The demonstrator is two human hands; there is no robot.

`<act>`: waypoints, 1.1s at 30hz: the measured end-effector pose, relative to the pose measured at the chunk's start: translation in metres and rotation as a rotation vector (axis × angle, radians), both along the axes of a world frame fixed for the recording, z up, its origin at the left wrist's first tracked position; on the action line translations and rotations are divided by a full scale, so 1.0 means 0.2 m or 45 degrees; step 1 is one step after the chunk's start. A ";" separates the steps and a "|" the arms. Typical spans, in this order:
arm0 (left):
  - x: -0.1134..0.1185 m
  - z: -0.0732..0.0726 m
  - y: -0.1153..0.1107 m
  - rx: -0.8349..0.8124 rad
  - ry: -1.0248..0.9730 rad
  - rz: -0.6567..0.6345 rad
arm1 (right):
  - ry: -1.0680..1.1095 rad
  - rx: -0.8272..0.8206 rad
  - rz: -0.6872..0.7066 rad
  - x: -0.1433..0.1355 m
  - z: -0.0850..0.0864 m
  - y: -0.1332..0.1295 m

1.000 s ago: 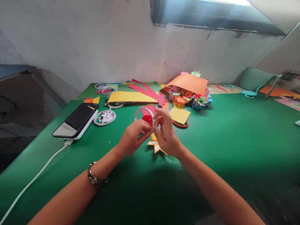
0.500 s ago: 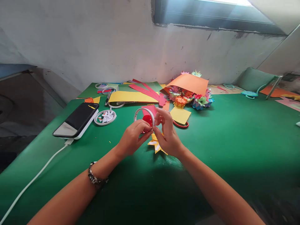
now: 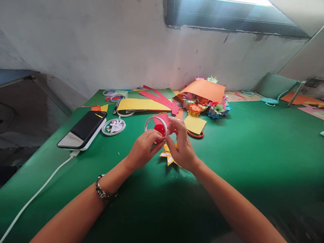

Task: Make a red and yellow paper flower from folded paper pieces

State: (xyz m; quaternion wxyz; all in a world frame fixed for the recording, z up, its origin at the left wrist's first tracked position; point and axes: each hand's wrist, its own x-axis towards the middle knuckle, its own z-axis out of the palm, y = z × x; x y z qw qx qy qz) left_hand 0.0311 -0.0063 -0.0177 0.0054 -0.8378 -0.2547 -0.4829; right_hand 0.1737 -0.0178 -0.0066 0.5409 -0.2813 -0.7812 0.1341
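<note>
A narrow white roll of tape [image 3: 163,122] stands on edge between my hands, just above the table. My left hand [image 3: 145,146] pinches its lower rim between thumb and fingers. Against the roll's right side, the curled fingers and thumb of my right hand [image 3: 181,145] close at its edge; any loose tape end there is too small to make out. A glossy red round thing [image 3: 159,128] shows through the ring. Below my hands lies a yellow folded-paper star shape [image 3: 165,154] with white strips on its points, partly covered by my right hand.
On the green table [image 3: 253,152], a phone [image 3: 86,130] rests on a white block with a cable [image 3: 43,189]. A ring holding white scraps [image 3: 115,126] sits beside it. Behind are paper strips [image 3: 144,104], yellow paper [image 3: 194,124] over red scissor handles [image 3: 196,135], and paper flowers [image 3: 217,109].
Very little differs. My right fingers have shifted slightly at the roll's edge, and a pale gleam now shows above my right index finger. The roll stays in place.
</note>
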 end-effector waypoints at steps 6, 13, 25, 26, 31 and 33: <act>0.00 0.00 0.00 0.014 0.018 -0.001 | 0.052 -0.070 0.088 -0.01 -0.02 0.01; 0.00 0.01 0.00 -0.010 -0.016 0.023 | 0.068 0.050 -0.082 -0.03 -0.02 -0.01; 0.00 0.00 0.00 0.096 0.047 0.060 | 0.093 -0.088 -0.027 -0.03 -0.02 -0.01; 0.00 0.00 0.00 0.094 0.046 0.059 | 0.105 -0.091 -0.015 -0.03 -0.02 -0.01; 0.00 0.01 -0.01 0.053 0.001 0.069 | 0.169 -0.016 -0.107 -0.02 -0.03 -0.01; 0.00 0.02 -0.01 0.050 -0.010 0.079 | 0.174 0.003 -0.135 -0.02 -0.02 -0.01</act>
